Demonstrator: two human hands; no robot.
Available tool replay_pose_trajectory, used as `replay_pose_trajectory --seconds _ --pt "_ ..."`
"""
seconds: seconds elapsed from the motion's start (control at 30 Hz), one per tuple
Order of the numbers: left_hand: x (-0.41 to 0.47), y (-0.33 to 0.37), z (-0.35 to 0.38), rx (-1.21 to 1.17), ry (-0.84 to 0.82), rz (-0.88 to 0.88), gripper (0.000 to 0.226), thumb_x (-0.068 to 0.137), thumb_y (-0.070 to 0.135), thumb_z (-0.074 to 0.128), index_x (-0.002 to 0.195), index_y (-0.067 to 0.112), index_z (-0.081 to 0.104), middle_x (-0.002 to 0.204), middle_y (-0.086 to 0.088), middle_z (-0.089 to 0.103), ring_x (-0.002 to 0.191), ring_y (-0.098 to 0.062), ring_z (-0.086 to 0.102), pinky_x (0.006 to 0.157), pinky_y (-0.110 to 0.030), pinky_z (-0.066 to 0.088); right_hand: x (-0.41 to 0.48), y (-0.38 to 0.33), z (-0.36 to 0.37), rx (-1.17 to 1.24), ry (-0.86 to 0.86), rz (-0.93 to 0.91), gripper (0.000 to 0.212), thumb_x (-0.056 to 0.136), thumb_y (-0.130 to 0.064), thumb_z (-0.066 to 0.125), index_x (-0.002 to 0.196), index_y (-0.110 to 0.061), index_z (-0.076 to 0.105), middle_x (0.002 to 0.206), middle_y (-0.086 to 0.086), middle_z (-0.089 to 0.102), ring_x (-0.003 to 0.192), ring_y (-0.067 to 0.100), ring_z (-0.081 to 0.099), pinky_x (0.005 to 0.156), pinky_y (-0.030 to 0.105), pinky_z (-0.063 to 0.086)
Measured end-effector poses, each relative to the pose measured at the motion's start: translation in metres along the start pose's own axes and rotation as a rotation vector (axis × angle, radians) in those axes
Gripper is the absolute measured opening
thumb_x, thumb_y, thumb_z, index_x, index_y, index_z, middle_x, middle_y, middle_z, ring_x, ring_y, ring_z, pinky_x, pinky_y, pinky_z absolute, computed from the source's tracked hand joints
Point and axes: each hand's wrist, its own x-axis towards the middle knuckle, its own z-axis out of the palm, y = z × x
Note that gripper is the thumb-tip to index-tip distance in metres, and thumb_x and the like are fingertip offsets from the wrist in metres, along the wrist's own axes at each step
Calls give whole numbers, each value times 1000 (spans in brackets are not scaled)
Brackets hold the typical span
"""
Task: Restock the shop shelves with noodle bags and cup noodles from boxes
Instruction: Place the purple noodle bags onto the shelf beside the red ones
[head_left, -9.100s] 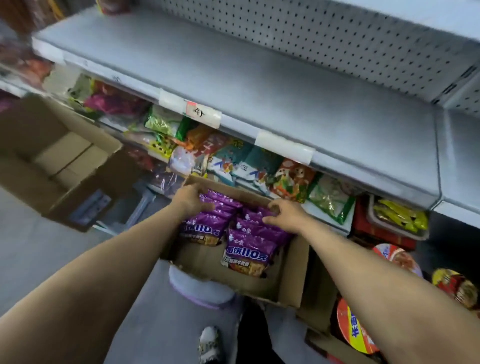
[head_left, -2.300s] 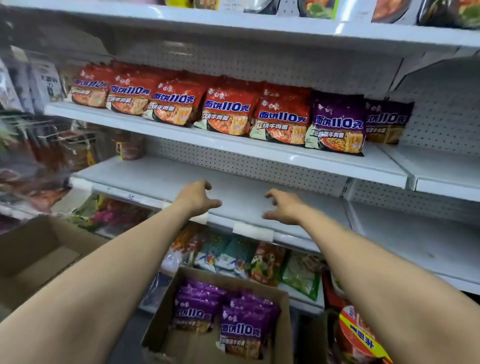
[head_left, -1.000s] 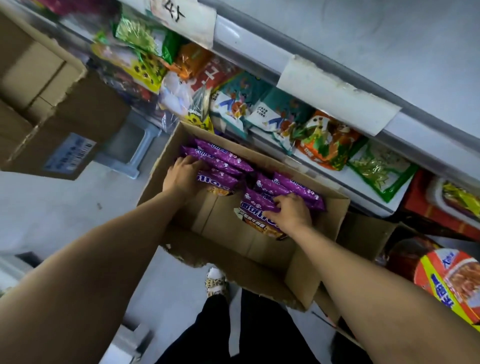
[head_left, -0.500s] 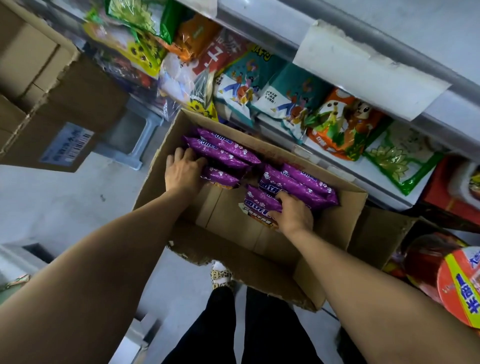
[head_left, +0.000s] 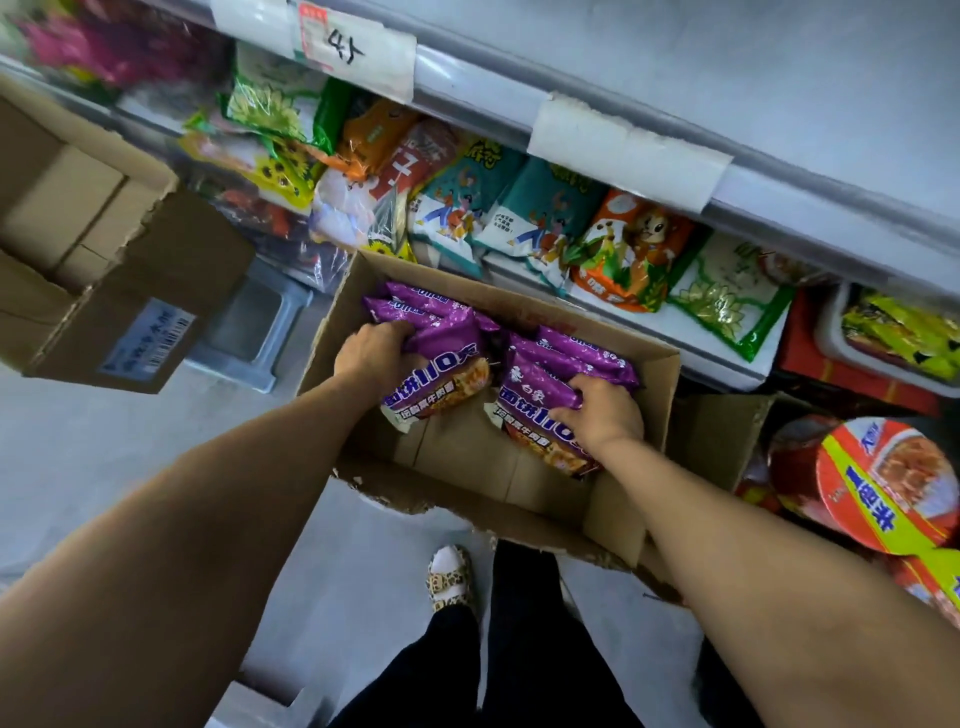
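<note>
Down in one cardboard box (head_left: 658, 415), left hand (head_left: 371, 356) grips one purple bag (head_left: 441, 366), right hand (head_left: 605, 413) a second purple bag (head_left: 535, 392), both marked "110".

A purple noodle bag (head_left: 441, 358) partly hides the left hand (head_left: 371, 358) fingers (head_left: 402, 328); the edge crops the cup noodles (head_left: 883, 483)

Noodle bags (head_left: 441, 358) in box (head_left: 660, 415), below shelf (head_left: 779, 135).

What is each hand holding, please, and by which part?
Left hand grips the left noodle bag by its left edge; right hand grips the right noodle bag by its right edge.
</note>
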Motion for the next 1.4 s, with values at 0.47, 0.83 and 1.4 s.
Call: replay_pose_trajectory --seconds 0.47,0.83,1.4 --pt "-83 54 -110 -96 111 174 43 85 36 73 116 8 64 93 -9 65 83 -24 61 72 -35 49 -93 -18 -107 52 314 6 53 79 -43 81 121 -18 63 116 6 68 106 27 63 88 38 52" --pt "-154 112 -213 -103 189 344 41 83 35 76 114 9 68 94 -8 71 82 -24 69 74 -35 58 -183 -31 -211 157 455 -124 41 80 -43 80 112 -25 60 102 -1 62 85 20 64 65 28 52" --pt "-240 214 -347 -157 336 558 24 85 35 74 100 18 67 79 1 69 73 -18 68 59 -29 53 -329 -20 -427 161 775 -323 31 70 -41 89 90 -27 70 85 -8 68 72 6 62 58 22 43"
